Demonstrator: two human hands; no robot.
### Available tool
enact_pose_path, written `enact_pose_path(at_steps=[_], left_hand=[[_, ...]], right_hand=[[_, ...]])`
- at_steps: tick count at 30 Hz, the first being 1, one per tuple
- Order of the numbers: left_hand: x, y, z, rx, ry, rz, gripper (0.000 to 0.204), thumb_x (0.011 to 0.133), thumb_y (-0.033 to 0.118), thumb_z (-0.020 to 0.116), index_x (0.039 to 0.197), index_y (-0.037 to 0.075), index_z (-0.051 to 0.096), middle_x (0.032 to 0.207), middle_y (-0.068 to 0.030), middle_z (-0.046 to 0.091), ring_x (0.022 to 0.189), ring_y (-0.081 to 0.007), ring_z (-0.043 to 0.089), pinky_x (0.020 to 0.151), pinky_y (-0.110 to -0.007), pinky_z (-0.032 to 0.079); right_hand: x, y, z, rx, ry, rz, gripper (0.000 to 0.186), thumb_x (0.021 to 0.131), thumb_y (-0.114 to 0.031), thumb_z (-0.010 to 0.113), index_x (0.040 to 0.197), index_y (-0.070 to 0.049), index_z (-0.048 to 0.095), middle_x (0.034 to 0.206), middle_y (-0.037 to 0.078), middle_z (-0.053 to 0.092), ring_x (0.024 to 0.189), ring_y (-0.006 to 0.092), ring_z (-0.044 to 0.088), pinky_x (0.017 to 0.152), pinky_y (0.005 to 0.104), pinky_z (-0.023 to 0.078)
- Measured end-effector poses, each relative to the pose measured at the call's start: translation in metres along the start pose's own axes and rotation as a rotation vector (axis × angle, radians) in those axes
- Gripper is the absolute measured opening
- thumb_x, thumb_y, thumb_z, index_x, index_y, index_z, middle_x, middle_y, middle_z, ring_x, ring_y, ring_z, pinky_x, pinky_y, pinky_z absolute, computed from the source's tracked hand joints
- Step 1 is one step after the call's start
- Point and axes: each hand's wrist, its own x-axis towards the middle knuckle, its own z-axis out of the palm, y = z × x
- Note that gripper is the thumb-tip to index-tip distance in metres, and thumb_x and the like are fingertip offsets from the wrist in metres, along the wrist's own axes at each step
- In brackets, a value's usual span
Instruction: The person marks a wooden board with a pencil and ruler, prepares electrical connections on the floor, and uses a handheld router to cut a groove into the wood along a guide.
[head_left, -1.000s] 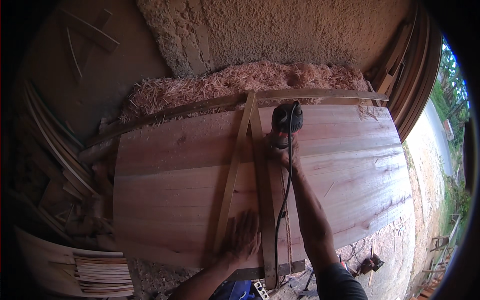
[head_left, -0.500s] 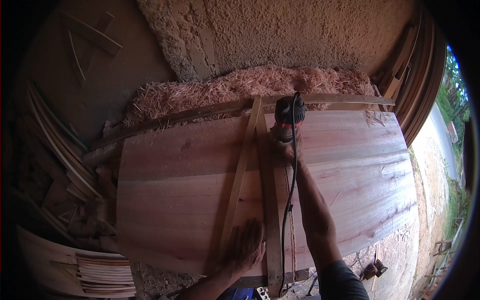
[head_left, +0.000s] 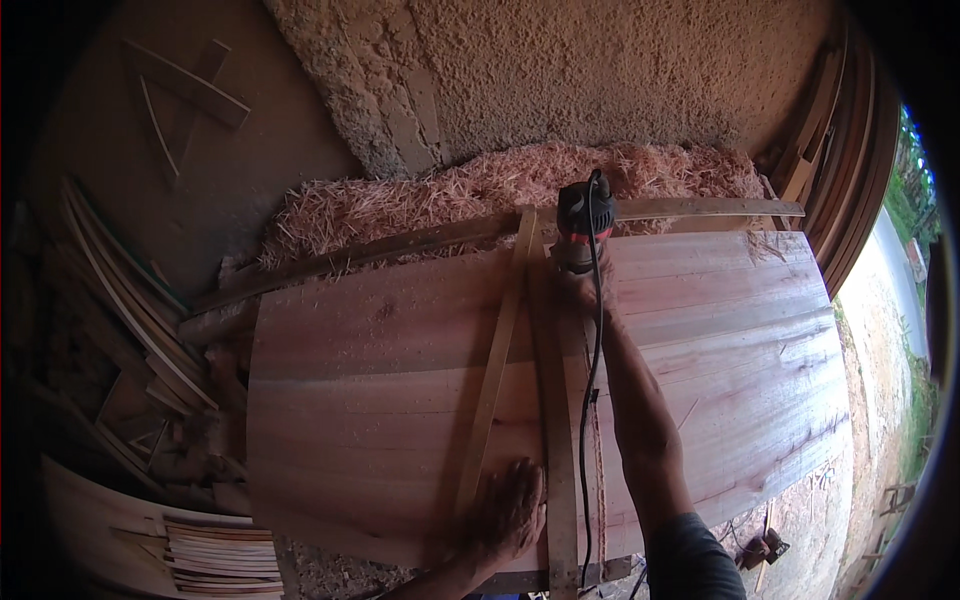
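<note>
My right hand (head_left: pixel 592 290) is wrapped round the body of a corded power tool, a black-and-red trim router (head_left: pixel 586 215) by its look, at the far edge of a wide reddish wooden panel (head_left: pixel 380 420). Its black cord (head_left: pixel 587 430) trails back toward me over the panel. A straight wooden batten (head_left: pixel 557 420) runs from near to far just left of the router. Behind the tool, a thin shavings-lined line (head_left: pixel 600 460) marks the panel. My left hand (head_left: pixel 512 510) lies with fingers stretched out by the near end of a second, slanting batten (head_left: pixel 495 370). The router's base is hidden.
A long board (head_left: pixel 700 208) lies along the panel's far edge, with piled shavings (head_left: pixel 520 180) behind it against a rough wall (head_left: pixel 600 80). Planks (head_left: pixel 860 150) lean at the far right. Curved offcuts (head_left: pixel 130 300) and stacked slats (head_left: pixel 222 560) stand at left.
The router and my right hand have moved slightly farther away, over the panel's far edge. My left hand stays by the battens. The whole view has shifted a little.
</note>
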Motion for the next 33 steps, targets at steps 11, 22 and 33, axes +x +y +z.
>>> enact_pose_path(at_steps=[11, 22, 33], left_hand=[[0.002, -0.001, -0.007, 0.009, 0.023, 0.022, 0.063, 0.097, 0.034, 0.053, 0.144, -0.006, 0.039, 0.148, -0.0276, 0.042, 0.137, -0.0409, 0.044, 0.108, -0.059, 0.039], [0.004, 0.002, -0.02, -0.009, 0.008, -0.007, 0.062, 0.095, 0.034, 0.057, 0.142, -0.004, 0.041, 0.146, -0.0257, 0.043, 0.135, -0.0409, 0.044, 0.107, -0.058, 0.039], [0.007, -0.003, -0.01, 0.141, 0.097, 0.029, 0.059, 0.095, 0.035, 0.061, 0.138, 0.0, 0.043, 0.135, -0.0221, 0.048, 0.126, -0.0399, 0.047, 0.103, -0.053, 0.038]], right_hand=[[0.031, 0.015, 0.016, 0.002, 0.003, -0.026, 0.056, 0.077, -0.015, 0.08, 0.125, -0.01, 0.051, 0.105, 0.005, 0.068, 0.094, 0.0163, 0.066, 0.079, 0.0314, 0.054], [0.056, 0.016, 0.029, 0.086, 0.0, 0.003, 0.06, 0.075, -0.026, 0.08, 0.124, -0.009, 0.05, 0.104, 0.008, 0.066, 0.095, 0.0203, 0.065, 0.082, 0.0342, 0.052], [0.074, 0.038, 0.023, 0.127, -0.027, 0.024, 0.057, 0.08, -0.02, 0.08, 0.128, -0.011, 0.051, 0.107, 0.007, 0.068, 0.099, 0.0192, 0.067, 0.083, 0.033, 0.054]])
